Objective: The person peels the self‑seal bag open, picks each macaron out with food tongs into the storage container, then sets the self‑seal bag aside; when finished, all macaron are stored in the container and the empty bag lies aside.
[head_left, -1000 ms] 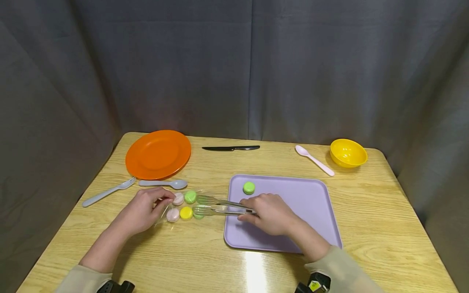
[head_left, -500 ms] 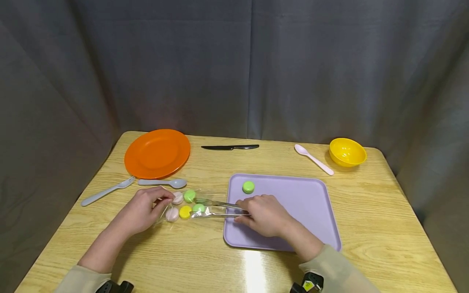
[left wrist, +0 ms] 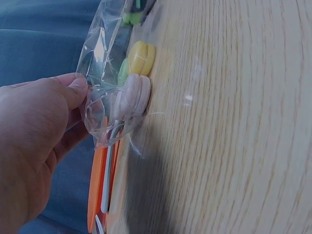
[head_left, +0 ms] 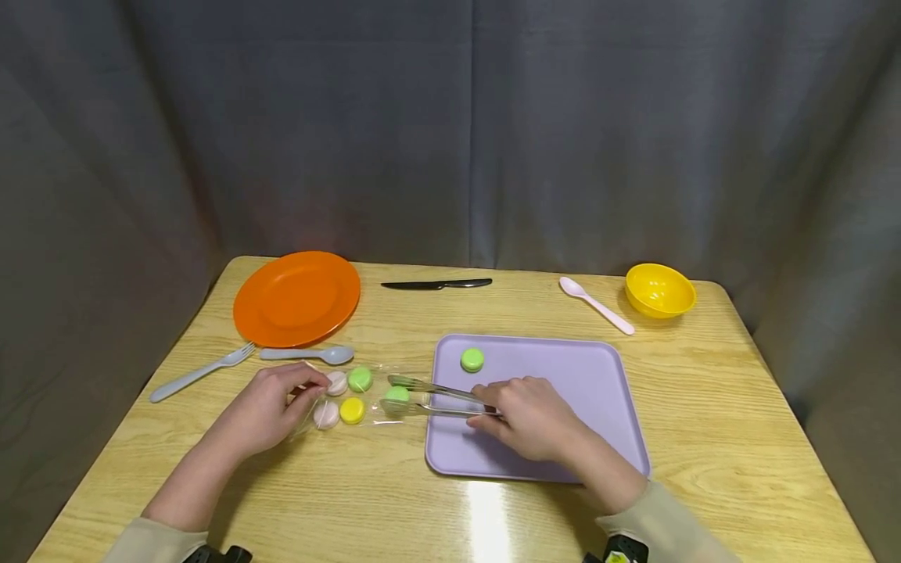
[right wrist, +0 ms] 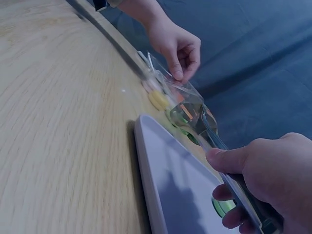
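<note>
**Desk:** What is at the left of the wooden table [head_left: 394,477]?

**Photographer:** A round orange plastic plate [head_left: 296,297] at the far left, with a grey plastic fork [head_left: 199,371] and a grey plastic spoon [head_left: 307,354] just near of it. The left hand [head_left: 266,407] pinches the closed end of a clear plastic bag [head_left: 355,391] between thumb and fingertips. Inside the bag lie two pale pink macarons [head_left: 331,399], a yellow macaron [head_left: 352,410] and a green macaron [head_left: 360,378].

**Desk:** And in the middle?

**Photographer:** The right hand [head_left: 531,416] curls its fingers round metal tongs [head_left: 439,399], whose tips clasp another green macaron [head_left: 397,394] at the bag's open mouth, just left of the lilac rectangular plastic tray [head_left: 584,391].

**Desk:** How far along does it look?

**Photographer:** One green macaron [head_left: 472,360] already sits on the tray's far left corner. By my reading a second is on its way out and four remain in the bag, so most of the work is left.

**Desk:** The right side? Any writing?

**Photographer:** A black knife [head_left: 436,285] lies at the far edge, then a pink plastic spoon [head_left: 595,305] and a small yellow plastic bowl [head_left: 659,290]. No brand, label or lettering can be read anywhere.
</note>
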`<move>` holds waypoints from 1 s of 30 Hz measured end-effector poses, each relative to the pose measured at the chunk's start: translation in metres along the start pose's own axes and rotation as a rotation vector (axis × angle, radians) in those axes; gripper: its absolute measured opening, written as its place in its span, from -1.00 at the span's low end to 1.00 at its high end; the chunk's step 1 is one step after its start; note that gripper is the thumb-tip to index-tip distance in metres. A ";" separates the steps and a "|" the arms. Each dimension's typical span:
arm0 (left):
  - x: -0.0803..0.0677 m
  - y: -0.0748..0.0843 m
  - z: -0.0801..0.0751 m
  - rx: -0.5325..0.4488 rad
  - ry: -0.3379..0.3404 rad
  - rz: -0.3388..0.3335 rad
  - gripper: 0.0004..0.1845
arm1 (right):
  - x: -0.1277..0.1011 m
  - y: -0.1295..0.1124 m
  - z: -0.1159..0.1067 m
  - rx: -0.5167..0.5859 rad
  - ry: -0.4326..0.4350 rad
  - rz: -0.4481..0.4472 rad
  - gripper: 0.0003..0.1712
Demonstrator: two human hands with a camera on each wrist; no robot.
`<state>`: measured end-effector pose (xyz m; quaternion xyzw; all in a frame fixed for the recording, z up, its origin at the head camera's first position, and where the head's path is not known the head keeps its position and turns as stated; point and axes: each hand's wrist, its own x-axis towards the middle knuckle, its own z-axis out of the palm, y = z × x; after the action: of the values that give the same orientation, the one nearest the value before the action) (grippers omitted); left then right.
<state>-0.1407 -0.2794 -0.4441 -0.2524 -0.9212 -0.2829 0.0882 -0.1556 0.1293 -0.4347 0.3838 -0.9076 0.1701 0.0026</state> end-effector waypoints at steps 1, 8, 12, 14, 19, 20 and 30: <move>0.000 0.000 0.000 0.002 0.003 0.002 -0.82 | -0.003 0.002 -0.001 0.000 0.005 0.006 -0.68; -0.003 -0.001 0.001 0.011 0.039 0.017 -0.82 | -0.022 0.018 -0.016 -0.013 0.075 0.059 -0.76; -0.003 -0.002 0.001 0.008 0.040 0.021 -0.83 | -0.033 0.029 -0.028 -0.026 0.133 0.082 -0.76; -0.003 -0.003 0.001 0.005 0.036 0.022 -0.83 | -0.039 0.034 -0.034 -0.029 0.161 0.090 -0.76; -0.002 -0.003 0.001 0.005 0.027 0.016 -0.83 | -0.053 0.046 -0.046 -0.031 0.186 0.132 -0.77; -0.002 -0.002 0.001 0.004 0.024 0.014 -0.83 | -0.056 0.048 -0.048 -0.030 0.182 0.147 -0.77; -0.001 -0.001 0.000 0.015 0.014 0.004 -0.84 | -0.078 0.070 -0.056 -0.059 0.163 0.235 -0.68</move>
<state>-0.1406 -0.2799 -0.4448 -0.2513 -0.9221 -0.2778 0.0971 -0.1564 0.2460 -0.4141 0.2595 -0.9477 0.1729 0.0676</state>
